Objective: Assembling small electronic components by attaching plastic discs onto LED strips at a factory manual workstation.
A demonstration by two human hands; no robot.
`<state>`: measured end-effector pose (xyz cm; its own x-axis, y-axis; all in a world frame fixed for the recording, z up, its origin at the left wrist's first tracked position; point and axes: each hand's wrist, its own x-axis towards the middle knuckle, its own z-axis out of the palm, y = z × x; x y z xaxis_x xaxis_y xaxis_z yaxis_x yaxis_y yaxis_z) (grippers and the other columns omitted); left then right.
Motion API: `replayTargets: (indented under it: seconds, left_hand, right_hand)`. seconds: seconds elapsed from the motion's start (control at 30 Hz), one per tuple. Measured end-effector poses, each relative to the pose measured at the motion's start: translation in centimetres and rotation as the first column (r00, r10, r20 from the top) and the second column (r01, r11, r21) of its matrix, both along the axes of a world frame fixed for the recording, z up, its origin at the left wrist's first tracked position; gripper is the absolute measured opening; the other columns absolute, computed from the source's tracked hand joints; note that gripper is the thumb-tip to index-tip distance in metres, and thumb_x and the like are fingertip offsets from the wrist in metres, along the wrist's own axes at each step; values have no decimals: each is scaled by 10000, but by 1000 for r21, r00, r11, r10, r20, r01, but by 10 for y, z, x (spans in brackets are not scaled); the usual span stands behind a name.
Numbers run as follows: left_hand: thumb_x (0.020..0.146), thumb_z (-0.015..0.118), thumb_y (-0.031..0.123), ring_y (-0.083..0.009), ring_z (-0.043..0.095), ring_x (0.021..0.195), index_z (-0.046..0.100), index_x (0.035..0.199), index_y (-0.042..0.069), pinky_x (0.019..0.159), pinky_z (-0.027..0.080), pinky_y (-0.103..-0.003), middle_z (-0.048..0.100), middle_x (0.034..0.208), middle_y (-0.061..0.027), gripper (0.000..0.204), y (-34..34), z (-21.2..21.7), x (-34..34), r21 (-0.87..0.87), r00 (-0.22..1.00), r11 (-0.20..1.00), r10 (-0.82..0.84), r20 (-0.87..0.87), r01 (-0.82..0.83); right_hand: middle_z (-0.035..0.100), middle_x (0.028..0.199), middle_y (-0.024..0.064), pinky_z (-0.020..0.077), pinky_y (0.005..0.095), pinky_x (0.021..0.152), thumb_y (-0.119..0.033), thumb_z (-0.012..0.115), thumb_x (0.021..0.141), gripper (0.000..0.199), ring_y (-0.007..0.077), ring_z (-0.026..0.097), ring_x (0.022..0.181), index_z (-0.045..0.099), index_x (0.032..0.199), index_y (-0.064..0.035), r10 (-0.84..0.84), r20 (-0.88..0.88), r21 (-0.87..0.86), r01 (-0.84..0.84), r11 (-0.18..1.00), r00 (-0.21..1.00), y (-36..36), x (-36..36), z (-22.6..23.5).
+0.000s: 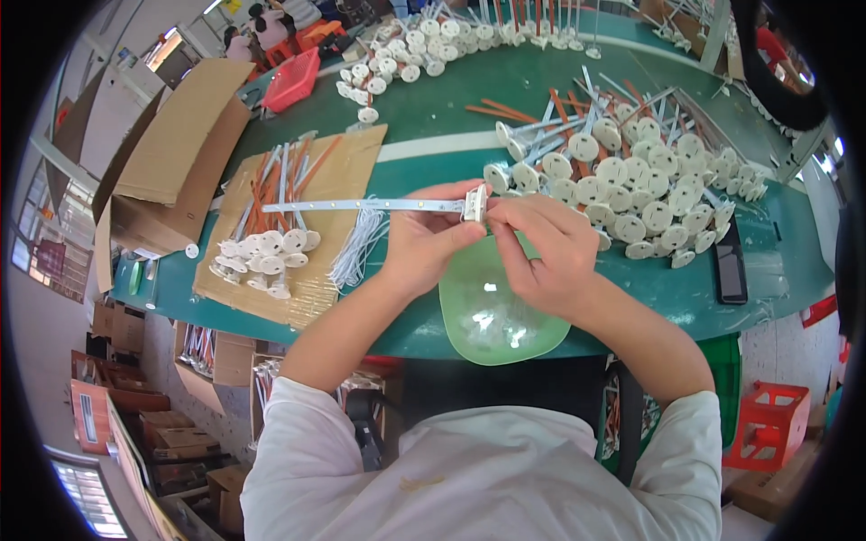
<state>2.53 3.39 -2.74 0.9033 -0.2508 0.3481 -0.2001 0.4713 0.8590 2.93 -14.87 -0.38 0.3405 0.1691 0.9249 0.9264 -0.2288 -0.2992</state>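
Observation:
In front of my chest, my left hand (419, 245) is closed around a thin LED light strip (338, 206) with a round white end cap (475, 205). The strip points left and its cap faces my right hand. Thumb and fingers of my right hand (552, 252) are pinched together beside the cap; whatever they hold, if anything, is too small to make out. Below them sits a translucent green bowl (492, 343), partly covered by the right hand. A bundle of thin white cords (359, 248) lies left of my left hand.
Capped strips with white and orange stems lie in a big heap (631, 194) at right and a smaller group (263, 251) on flat cardboard (221, 288) at left. A black phone (732, 263) lies at the right edge. An open carton (176, 153) stands far left; a red stool (771, 424) is lower right.

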Motion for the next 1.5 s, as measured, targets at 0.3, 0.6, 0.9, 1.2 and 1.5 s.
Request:
replayTargets:
  seconds: [0.3,0.6,0.9,1.2,1.5]
  left_hand:
    - [804,752,-42,-272,590,1221,561,1294,-9,1041,493,-384,594,1320,-199,528,-4,-6,-1,-27,994,999,30,-101,-33]
    - [787,703,-109,-281,668,1099,625,1224,-14,993,529,-410,656,1238,-186,454,3,0,1,113,984,980,168,-57,-161]
    - [764,771,-70,-240,669,1087,624,1224,-28,957,548,-372,659,1230,-181,485,6,10,-2,145,998,989,48,-45,-41]
    - [758,812,-23,-165,672,1026,656,1191,-3,925,554,-330,704,1103,-87,461,26,51,-2,529,992,841,129,9,-114]
    - [753,820,247,-111,664,763,688,1056,-34,685,540,-289,698,840,-55,433,244,137,-17,934,876,88,385,289,-346]
  right_hand:
    - [683,781,128,524,338,575,72,685,735,165,294,672,657,663,878,-7,-57,-8,-112,56,992,998,-7,-2,4]
    - [710,826,153,549,323,588,83,688,768,165,271,707,690,686,917,12,-31,-40,-10,31,999,999,6,-4,-2]
    - [732,859,121,557,316,601,9,739,773,175,263,714,690,707,937,-42,87,-162,-56,-97,994,983,-5,2,-3]
    - [725,875,132,560,338,634,52,723,745,174,290,709,724,708,903,-18,89,86,-216,-69,974,992,-11,14,7]
    - [722,948,150,557,346,702,72,633,735,159,285,703,794,685,874,17,99,112,-233,-70,970,989,-22,22,4]
